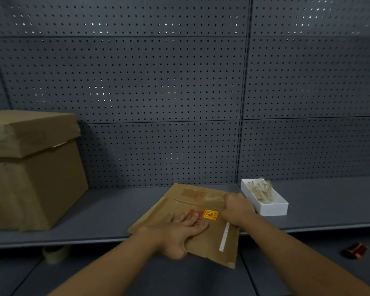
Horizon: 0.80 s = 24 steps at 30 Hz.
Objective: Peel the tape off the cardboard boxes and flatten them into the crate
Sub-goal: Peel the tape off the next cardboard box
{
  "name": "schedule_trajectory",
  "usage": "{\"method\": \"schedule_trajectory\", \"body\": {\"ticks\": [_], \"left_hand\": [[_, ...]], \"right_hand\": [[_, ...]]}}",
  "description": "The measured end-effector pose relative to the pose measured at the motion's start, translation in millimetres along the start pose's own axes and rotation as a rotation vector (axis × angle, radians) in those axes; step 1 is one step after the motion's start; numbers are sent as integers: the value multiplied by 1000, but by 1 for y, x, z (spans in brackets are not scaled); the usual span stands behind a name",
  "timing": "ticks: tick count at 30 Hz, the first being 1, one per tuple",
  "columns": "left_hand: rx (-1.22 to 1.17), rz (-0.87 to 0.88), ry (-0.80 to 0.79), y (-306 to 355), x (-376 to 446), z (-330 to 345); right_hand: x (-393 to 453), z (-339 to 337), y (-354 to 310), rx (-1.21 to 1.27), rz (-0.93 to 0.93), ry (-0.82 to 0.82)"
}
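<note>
**Pinning the flattened box to work its right side**

From the head camera, we see a flattened cardboard box (201, 212) lying on the grey shelf (107, 212), its near corner jutting out past the shelf's front edge. Our left hand (179, 233) lies across the middle of it with fingers straight and spread, palm down beside the orange label (210, 214); we judge it is there as a weight, so the sheet cannot slide or spring back up. Our right hand (236, 209) sits at the box's right side with fingers curled in. It seems to grip something at that edge, most likely tape or the cardboard's rim, but the blur keeps us from saying which. A white strip (224, 237) runs along the near right part of the sheet.

Just beside the right hand stands a white tray (273, 208) holding a crumpled clear wad (262, 192), probably peeled tape, kept close so scraps can be dropped without reaching.

At the left of the shelf, well apart, a big cardboard box (30, 167) still stands unflattened, with a second piece resting on top. Below the shelf we make out a tape roll (56, 253) and a small orange and black object (356, 249). No crate shows here, so we take it that the flattened piece has yet to go in.
</note>
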<state>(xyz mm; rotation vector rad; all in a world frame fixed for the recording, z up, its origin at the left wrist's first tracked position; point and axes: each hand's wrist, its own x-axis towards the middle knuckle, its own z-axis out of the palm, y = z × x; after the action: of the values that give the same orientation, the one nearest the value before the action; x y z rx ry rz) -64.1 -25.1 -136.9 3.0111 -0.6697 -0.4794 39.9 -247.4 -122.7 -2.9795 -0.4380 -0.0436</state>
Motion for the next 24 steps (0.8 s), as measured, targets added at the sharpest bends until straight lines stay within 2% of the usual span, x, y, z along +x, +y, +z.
{"method": "schedule_trajectory", "body": {"ticks": [8, 12, 15, 18, 22, 24], "left_hand": [[140, 183, 45, -30, -31, 10], [207, 282, 82, -48, -37, 14], [236, 298, 145, -61, -38, 18], [234, 247, 184, -70, -40, 20], [188, 16, 297, -100, -51, 24], [65, -72, 384, -112, -55, 23]], "right_hand": [[18, 4, 3, 116, -26, -7], [25, 15, 7, 255, 34, -108], [30, 20, 11, 307, 37, -69], [36, 17, 21, 398, 58, -47], [19, -12, 34, 779, 164, -119], [8, -26, 34, 976, 172, -169]]}}
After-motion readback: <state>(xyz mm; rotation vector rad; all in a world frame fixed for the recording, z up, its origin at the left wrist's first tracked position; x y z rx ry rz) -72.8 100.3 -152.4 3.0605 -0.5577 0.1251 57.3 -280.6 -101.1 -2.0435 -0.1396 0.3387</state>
